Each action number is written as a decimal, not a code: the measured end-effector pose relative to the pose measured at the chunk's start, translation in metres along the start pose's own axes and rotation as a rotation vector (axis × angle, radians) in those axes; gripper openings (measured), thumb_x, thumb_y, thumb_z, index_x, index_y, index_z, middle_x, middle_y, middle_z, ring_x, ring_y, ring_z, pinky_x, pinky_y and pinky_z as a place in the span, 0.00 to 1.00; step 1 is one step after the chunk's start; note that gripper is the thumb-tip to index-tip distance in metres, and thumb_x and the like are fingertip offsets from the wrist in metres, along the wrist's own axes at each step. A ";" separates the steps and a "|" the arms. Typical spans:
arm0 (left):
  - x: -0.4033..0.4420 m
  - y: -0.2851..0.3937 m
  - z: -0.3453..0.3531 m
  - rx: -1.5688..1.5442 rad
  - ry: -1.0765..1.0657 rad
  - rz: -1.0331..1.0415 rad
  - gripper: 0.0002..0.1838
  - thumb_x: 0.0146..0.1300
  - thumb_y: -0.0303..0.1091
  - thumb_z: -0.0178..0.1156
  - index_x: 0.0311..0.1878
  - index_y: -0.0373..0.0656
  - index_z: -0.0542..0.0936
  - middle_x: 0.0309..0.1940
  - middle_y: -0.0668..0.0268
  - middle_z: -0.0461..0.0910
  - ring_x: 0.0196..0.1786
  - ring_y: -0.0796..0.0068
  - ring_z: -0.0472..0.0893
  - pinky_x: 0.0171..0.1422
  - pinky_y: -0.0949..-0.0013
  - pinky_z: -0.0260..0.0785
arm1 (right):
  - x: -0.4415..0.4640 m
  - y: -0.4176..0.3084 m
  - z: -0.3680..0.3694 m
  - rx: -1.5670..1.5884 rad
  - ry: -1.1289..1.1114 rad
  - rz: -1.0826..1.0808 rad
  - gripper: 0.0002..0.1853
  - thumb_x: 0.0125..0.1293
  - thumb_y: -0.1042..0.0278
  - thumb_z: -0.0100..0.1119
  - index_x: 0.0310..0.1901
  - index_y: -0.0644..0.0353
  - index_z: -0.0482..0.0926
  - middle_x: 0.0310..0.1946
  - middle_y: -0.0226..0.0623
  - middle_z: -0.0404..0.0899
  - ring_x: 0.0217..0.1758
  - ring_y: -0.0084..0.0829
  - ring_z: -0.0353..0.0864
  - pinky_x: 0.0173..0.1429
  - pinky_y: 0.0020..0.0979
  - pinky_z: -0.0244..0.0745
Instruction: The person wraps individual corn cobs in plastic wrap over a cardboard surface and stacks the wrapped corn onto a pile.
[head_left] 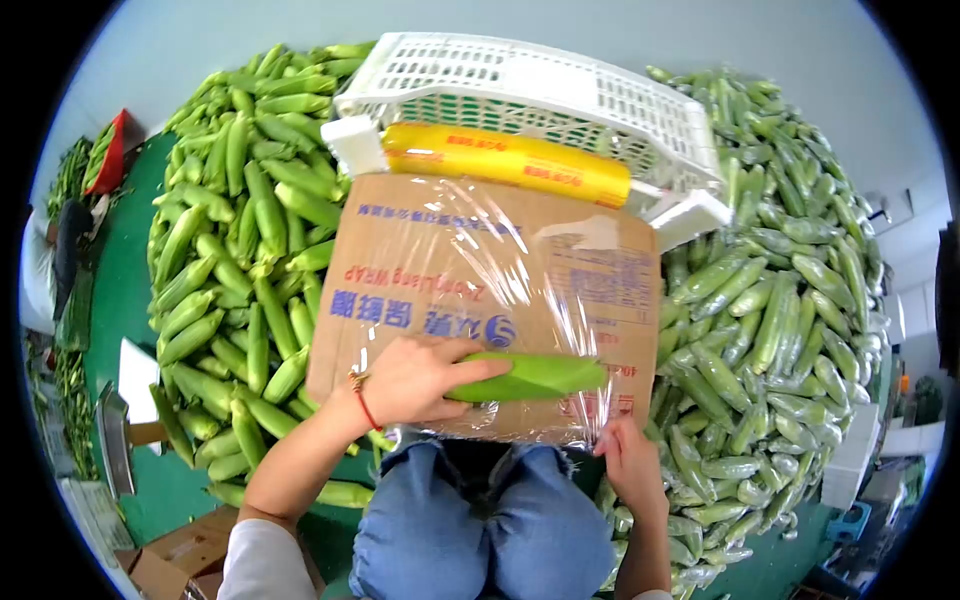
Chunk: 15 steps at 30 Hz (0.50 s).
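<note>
My left hand (425, 380), with a red string and a beaded bracelet at the wrist, grips the left end of a green corn ear (530, 377). The ear lies crosswise near the front edge of a cardboard box (420, 240). Clear plastic film (500, 270) stretches over the box from a yellow-printed roll (510, 163) behind it. At the film's front right corner, my right hand (622, 450) pinches the film's edge.
Unwrapped corn (235, 240) is heaped on the left, and film-wrapped corn (770, 320) on the right. A white plastic crate (540, 85) stands behind the roll. A red container (112, 155) and a metal tray (114, 440) are at far left.
</note>
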<state>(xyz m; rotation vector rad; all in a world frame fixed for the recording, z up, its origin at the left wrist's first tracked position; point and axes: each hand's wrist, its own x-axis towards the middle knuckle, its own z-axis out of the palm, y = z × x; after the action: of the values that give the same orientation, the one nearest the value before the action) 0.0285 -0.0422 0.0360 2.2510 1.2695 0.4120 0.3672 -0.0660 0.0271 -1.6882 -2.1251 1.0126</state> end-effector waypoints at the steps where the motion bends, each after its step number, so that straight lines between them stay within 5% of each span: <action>1: 0.014 -0.006 0.007 -0.024 -0.071 0.046 0.33 0.48 0.39 0.70 0.62 0.52 0.74 0.54 0.60 0.77 0.51 0.56 0.81 0.55 0.59 0.74 | -0.005 -0.011 -0.012 0.209 -0.082 0.020 0.05 0.71 0.69 0.48 0.40 0.61 0.70 0.29 0.39 0.80 0.40 0.33 0.84 0.47 0.38 0.77; 4: 0.024 -0.023 0.017 -0.137 -0.053 0.066 0.36 0.47 0.40 0.70 0.64 0.52 0.73 0.57 0.56 0.75 0.55 0.55 0.78 0.57 0.60 0.74 | 0.016 -0.023 -0.018 1.035 0.124 -0.113 0.08 0.69 0.68 0.51 0.46 0.61 0.71 0.40 0.41 0.79 0.51 0.32 0.80 0.59 0.37 0.72; 7: 0.009 -0.009 0.027 -0.004 0.170 -0.044 0.41 0.47 0.48 0.72 0.66 0.49 0.71 0.63 0.49 0.68 0.60 0.51 0.74 0.59 0.58 0.72 | 0.089 -0.015 0.043 0.209 0.106 -0.445 0.21 0.63 0.60 0.59 0.54 0.61 0.72 0.53 0.41 0.76 0.63 0.38 0.70 0.68 0.41 0.62; 8: -0.004 -0.006 0.037 0.019 0.344 -0.087 0.42 0.46 0.48 0.72 0.66 0.48 0.71 0.63 0.48 0.67 0.60 0.51 0.75 0.58 0.56 0.73 | 0.104 -0.031 0.050 -0.320 0.261 -0.586 0.20 0.60 0.59 0.63 0.51 0.59 0.75 0.46 0.41 0.77 0.52 0.42 0.75 0.61 0.42 0.66; 10: -0.040 0.003 0.061 0.108 0.560 -0.242 0.45 0.46 0.51 0.73 0.67 0.44 0.69 0.63 0.42 0.66 0.58 0.50 0.76 0.55 0.58 0.75 | 0.121 -0.030 0.058 -0.415 0.291 -0.542 0.19 0.59 0.54 0.63 0.47 0.57 0.77 0.43 0.39 0.76 0.48 0.40 0.75 0.53 0.41 0.67; 11: -0.062 0.008 0.078 0.243 0.468 -0.367 0.35 0.50 0.45 0.71 0.60 0.39 0.75 0.62 0.46 0.68 0.55 0.50 0.79 0.52 0.60 0.77 | 0.123 -0.028 0.064 -0.457 0.296 -0.502 0.20 0.59 0.51 0.63 0.45 0.57 0.78 0.41 0.38 0.76 0.45 0.39 0.75 0.50 0.40 0.68; 13: -0.090 -0.022 0.081 0.280 0.420 -0.101 0.19 0.55 0.35 0.67 0.50 0.40 0.80 0.52 0.52 0.77 0.49 0.55 0.82 0.48 0.60 0.77 | 0.133 -0.032 0.066 -0.354 0.416 -0.576 0.15 0.59 0.53 0.61 0.36 0.56 0.80 0.39 0.35 0.76 0.40 0.38 0.73 0.42 0.40 0.67; 15: -0.081 -0.038 0.055 0.014 0.687 -0.494 0.08 0.57 0.26 0.62 0.40 0.40 0.83 0.39 0.58 0.82 0.44 0.57 0.83 0.44 0.59 0.77 | 0.135 -0.038 0.061 -0.319 0.394 -0.573 0.13 0.59 0.56 0.60 0.35 0.58 0.81 0.38 0.36 0.75 0.42 0.39 0.74 0.45 0.41 0.69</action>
<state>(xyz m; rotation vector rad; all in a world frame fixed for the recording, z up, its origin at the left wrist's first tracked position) -0.0130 -0.1114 -0.0315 1.7512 2.0964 1.0281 0.2621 0.0335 -0.0229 -1.1340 -2.3505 0.1715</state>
